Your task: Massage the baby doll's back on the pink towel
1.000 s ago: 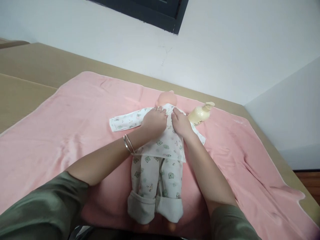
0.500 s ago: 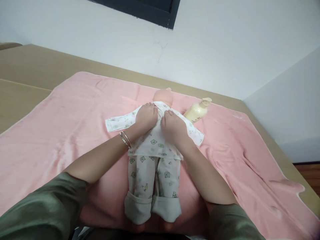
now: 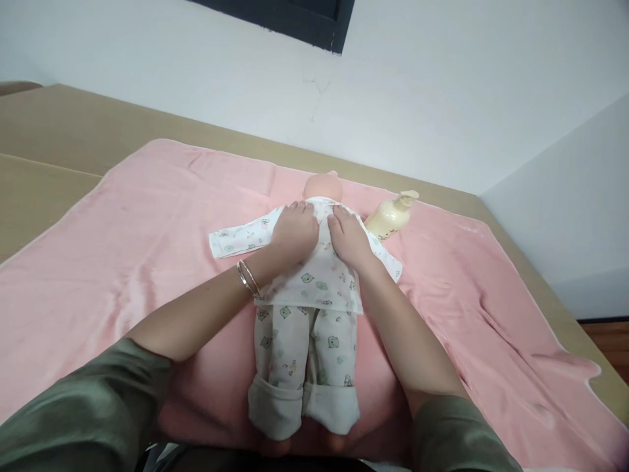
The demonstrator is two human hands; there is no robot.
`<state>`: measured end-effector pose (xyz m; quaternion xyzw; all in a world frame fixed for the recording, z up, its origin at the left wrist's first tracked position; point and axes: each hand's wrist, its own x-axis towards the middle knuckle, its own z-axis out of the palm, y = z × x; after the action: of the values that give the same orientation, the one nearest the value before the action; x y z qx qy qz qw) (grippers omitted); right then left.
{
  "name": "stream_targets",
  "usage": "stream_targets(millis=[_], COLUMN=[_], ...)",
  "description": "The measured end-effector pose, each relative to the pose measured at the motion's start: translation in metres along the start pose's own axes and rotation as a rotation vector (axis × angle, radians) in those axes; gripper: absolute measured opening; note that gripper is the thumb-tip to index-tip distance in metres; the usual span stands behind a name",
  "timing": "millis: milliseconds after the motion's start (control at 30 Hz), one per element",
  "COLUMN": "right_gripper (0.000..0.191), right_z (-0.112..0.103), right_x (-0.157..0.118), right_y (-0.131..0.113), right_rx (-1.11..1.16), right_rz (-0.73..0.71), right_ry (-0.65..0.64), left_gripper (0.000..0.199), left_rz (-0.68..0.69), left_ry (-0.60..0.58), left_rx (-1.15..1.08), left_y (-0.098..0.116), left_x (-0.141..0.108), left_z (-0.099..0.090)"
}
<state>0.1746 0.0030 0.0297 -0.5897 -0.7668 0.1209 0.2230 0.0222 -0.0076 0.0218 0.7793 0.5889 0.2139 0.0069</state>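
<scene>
A baby doll lies stretched out in the middle, its bald head at the far end and its face not showing. It wears a white printed shirt and matching trousers with turned-up cuffs. My left hand rests on the upper left of the shirt, fingers pointing toward the doll's head. Across a narrow strip of cloth, my right hand lies on the upper right of the shirt, thumb apart from the fingers. Both palms are hidden against the fabric.
Beneath the doll a pink blanket covers much of the wooden table. A cream pump bottle leans beside the doll's right-hand sleeve. Behind the table stands a white wall with a dark frame.
My right hand has moved slightly away from my left and up, uncovering more of the shirt's middle. My left hand has shifted a little to the right.
</scene>
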Motion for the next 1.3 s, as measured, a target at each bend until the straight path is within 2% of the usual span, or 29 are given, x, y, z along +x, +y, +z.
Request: stream_targets(millis=[100,167,267,367,433,500,667,767,900,1067,1167,1300], right_gripper=[0.051,0.05,0.054,0.06,0.063,0.062,0.054,0.052,0.058,0.061,0.059,0.059], right_z=[-0.004,-0.005,-0.005,-0.004,-0.004,-0.005,-0.008,-0.005,0.003,0.009,0.006,0.001], right_x=[0.003,0.002,-0.01,-0.026,-0.031,-0.029,-0.005,-0.001,-0.016,-0.034,-0.028,-0.006], right_y=[0.005,0.002,-0.016,-0.039,-0.046,-0.042,-0.007,-0.002,-0.025,-0.052,-0.044,-0.008], right_rx=[0.048,0.025,-0.095,-0.181,-0.187,-0.146,0.047,0.052,-0.063,-0.167,-0.128,-0.006], right_rz=[-0.006,-0.009,0.003,0.0,-0.012,-0.022,-0.024,-0.022,-0.013,-0.035,-0.036,0.001], right_ry=[0.012,0.021,0.014,-0.063,-0.1,-0.09,0.033,0.053,0.019,-0.047,-0.058,-0.012], left_gripper=[0.053,0.054,0.047,0.041,0.041,0.042,0.049,0.051,0.041,0.044,0.045,0.047], left_rz=[0.096,0.104,0.013,-0.106,-0.141,-0.119,0.016,0.043,-0.035,-0.178,-0.093,0.064], left_ry=[-0.066,-0.113,-0.135,-0.147,-0.152,-0.127,-0.065,-0.066,-0.088,-0.157,-0.137,-0.101], left_rx=[0.049,0.036,-0.037,-0.111,-0.131,-0.102,0.025,0.032,-0.053,-0.167,-0.111,0.016], left_y=[0.01,0.011,0.002,-0.011,-0.015,-0.011,0.014,0.018,0.001,-0.019,-0.016,0.005], left_x=[-0.007,-0.007,0.002,0.013,0.016,0.014,-0.005,-0.008,0.004,0.018,0.016,-0.003], left_z=[-0.006,-0.011,-0.016,-0.017,-0.016,-0.014,-0.009,-0.009,-0.013,-0.015,-0.015,-0.013])
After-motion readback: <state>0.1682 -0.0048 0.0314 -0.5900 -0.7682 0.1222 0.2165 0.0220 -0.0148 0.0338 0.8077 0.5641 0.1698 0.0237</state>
